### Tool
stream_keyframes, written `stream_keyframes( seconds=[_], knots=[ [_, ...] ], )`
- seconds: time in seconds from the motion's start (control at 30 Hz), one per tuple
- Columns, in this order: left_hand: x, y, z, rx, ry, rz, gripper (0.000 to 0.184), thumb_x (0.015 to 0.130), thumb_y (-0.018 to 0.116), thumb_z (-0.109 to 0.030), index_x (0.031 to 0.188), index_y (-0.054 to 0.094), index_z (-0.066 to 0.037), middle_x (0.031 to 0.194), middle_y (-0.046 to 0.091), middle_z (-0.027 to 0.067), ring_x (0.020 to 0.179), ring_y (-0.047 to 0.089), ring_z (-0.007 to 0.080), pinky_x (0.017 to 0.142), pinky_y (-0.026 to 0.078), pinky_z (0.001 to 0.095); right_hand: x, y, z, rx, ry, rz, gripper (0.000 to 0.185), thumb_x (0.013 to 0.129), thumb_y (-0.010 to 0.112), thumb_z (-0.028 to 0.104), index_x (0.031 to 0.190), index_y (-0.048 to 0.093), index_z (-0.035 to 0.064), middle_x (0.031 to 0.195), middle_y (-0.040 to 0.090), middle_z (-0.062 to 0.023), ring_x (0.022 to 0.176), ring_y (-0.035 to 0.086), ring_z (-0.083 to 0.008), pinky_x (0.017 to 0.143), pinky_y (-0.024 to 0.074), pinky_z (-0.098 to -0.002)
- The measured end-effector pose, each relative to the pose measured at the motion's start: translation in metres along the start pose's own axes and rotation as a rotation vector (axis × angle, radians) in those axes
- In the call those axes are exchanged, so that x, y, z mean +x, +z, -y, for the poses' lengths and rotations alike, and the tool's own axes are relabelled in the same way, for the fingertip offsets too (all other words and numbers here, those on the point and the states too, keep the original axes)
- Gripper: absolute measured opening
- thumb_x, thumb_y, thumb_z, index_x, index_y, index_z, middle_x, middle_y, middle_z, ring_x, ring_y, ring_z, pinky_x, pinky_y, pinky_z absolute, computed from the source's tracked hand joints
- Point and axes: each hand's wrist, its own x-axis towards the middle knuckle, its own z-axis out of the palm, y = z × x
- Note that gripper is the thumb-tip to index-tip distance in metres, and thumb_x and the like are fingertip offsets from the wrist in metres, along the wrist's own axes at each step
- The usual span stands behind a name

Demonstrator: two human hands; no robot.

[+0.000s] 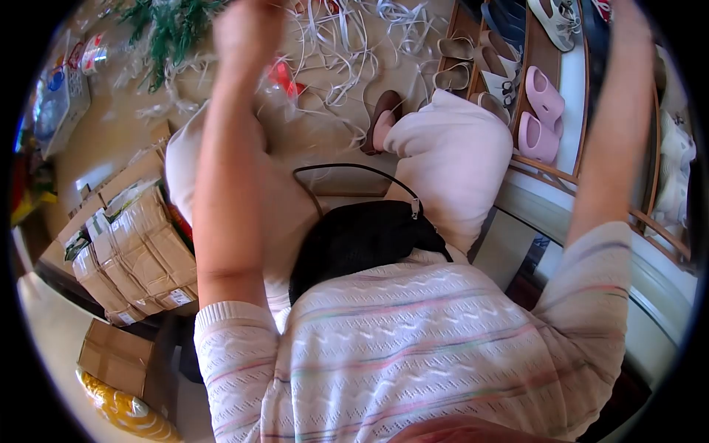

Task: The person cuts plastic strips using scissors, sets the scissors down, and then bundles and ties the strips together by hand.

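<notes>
The left hand (pixel 247 33) is at 11 o'clock, blurred and cut by the top edge; whether it is clenched, released or grasping something I cannot tell. The right forearm (pixel 609 140) reaches up to 2 o'clock; its hand lies past the frame's edge, so its hold cannot be told either. Nearest the left hand are loose white strips (pixel 343 44), tangled on the floor (pixel 310 148) around 12 o'clock; a red piece (pixel 284 77) in clear plastic lies just below it, and green artificial foliage (pixel 162 40) sits at between 10 and 11 o'clock. As for progress, the strips look loose and ungathered, so much seems left to do with them; nothing finished can be made out, and the exact stage cannot be judged.

Farther out, a black bag (pixel 354 240) rests in the lap at the centre; a brown shoe (pixel 382 118) is on the foot above it; at 2 o'clock pink slippers (pixel 540 136) stand on a shoe rack (pixel 546 171), with a white sneaker (pixel 552 26) above them; a taped cardboard box (pixel 136 255) is at 9 o'clock, a smaller carton (pixel 114 358) at 8, and a yellow patterned package (pixel 122 406) just beside the carton.
</notes>
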Motion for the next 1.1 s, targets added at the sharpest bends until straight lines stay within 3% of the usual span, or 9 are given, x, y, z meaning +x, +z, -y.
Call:
stream_keyframes(
  seconds=[0.13,0.23,0.37,0.47,0.57,0.63,0.67,0.93,1.1],
  knots=[
    [0.002,-0.031,0.04,-0.541,-0.133,-0.694,0.019,0.081,0.056,-0.021,0.096,0.066,-0.015,0.077,0.065,0.0074,0.071,0.059,0.0144,0.069,0.045,0.0269,0.051,-0.078,0.028,-1.15,-0.533,-0.148,0.022,0.078,0.05,0.023,0.086,0.056,0.003,0.08,0.053,-0.0105,0.072,0.05,-0.0241,0.063,0.0402,-0.0376],
    [0.007,-0.04,0.058,-0.715,-0.017,-0.893,0.02,0.081,0.055,-0.019,0.097,0.066,-0.018,0.083,0.065,0.0076,0.075,0.059,0.0174,0.074,0.044,0.0281,0.01,-0.074,0.035,-1.245,-0.478,-0.138,0.025,0.074,0.053,0.025,0.085,0.059,0.0023,0.086,0.058,-0.0141,0.079,0.055,-0.0299,0.07,0.0438,-0.0444],
    [0.002,-0.035,0.055,0.154,-0.058,-0.584,0.034,0.077,0.052,-0.012,0.109,0.059,-0.016,0.103,0.058,0.0131,0.097,0.054,0.0263,0.087,0.041,0.0343,-0.066,-0.043,0.009,-0.236,0.077,0.03,0.016,0.086,0.049,0.022,0.081,0.048,0.0064,0.06,0.037,0.0016,0.048,0.035,-0.0093,0.041,0.0269,-0.0226],
    [0.0,-0.016,0.035,0.107,0.187,-0.483,0.048,0.074,0.056,-0.01,0.122,0.048,-0.014,0.109,0.056,0.0126,0.107,0.049,0.0252,0.092,0.038,0.0359,-0.125,-0.005,-0.02,0.165,0.394,0.146,0.017,0.089,0.049,0.023,0.079,0.047,0.0091,0.052,0.033,0.0057,0.038,0.029,-0.0041,0.032,0.0225,-0.0176],
    [-0.012,0.017,-0.053,-0.377,0.277,-0.767,0.021,0.086,0.054,-0.029,0.098,0.056,-0.012,0.09,0.058,0.0066,0.085,0.055,0.0171,0.076,0.042,0.0304,-0.19,0.053,-0.032,0.289,0.662,0.238,0.019,0.089,0.05,0.026,0.078,0.047,0.0104,0.051,0.034,0.0053,0.037,0.029,-0.0045,0.032,0.0234,-0.0177],
    [-0.025,0.02,-0.068,-0.906,0.148,-0.341,0.025,0.081,0.054,-0.018,0.105,0.051,-0.009,0.094,0.057,0.0078,0.088,0.053,0.0173,0.077,0.042,0.0307,-0.221,0.083,-0.042,0.432,0.783,0.283,0.02,0.089,0.049,0.026,0.078,0.046,0.0099,0.051,0.035,0.0049,0.038,0.03,-0.0049,0.034,0.0252,-0.0187],
    [-0.03,0.009,-0.049,-1.255,0.147,0.261,0.046,0.076,0.054,-0.007,0.121,0.046,-0.006,0.11,0.056,0.0108,0.106,0.05,0.02,0.09,0.039,0.033,-0.228,0.095,-0.037,0.537,0.859,0.304,0.02,0.09,0.048,0.026,0.077,0.046,0.01,0.052,0.035,0.0049,0.039,0.03,-0.0053,0.035,0.0247,-0.019],
    [-0.043,0.025,-0.06,-1.003,0.003,0.937,0.024,0.085,0.052,-0.016,0.101,0.057,0.0,0.061,0.054,0.0028,0.055,0.051,0.0099,0.051,0.043,0.0231,-0.215,0.112,-0.052,0.384,0.754,0.201,0.023,0.09,0.045,0.027,0.076,0.048,0.0087,0.055,0.042,0.0032,0.041,0.036,-0.0061,0.037,0.0294,-0.0203],
    [-0.042,0.013,-0.056,-0.487,0.288,0.338,0.021,0.072,0.063,-0.02,0.081,0.063,0.0,0.065,0.06,0.0117,0.051,0.054,0.0183,0.055,0.045,0.0297,-0.236,0.105,-0.092,-0.447,0.226,0.48,0.027,0.088,0.049,0.025,0.079,0.053,0.0005,0.055,0.051,-0.003,0.052,0.051,-0.0133,0.049,0.04,-0.0293]
  ],
)
